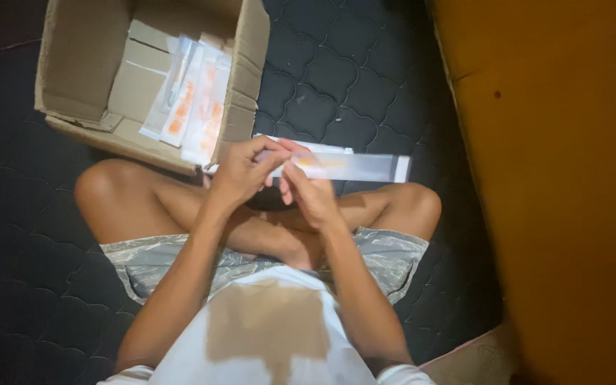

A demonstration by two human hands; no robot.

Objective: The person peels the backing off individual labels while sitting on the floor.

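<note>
Dark quilted mattress [336,71] underlies both hands, left hand [240,175] and right hand [311,192], pinching a clear packet [354,166].

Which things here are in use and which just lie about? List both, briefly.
In use: clear packet, pinched by left hand and right hand; cardboard box holding similar packets.

Lying about: dark quilted mat; orange surface.

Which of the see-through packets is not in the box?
The long clear packet pinched between the left hand and right hand, above the knees. The other packets lie inside the cardboard box.
</note>
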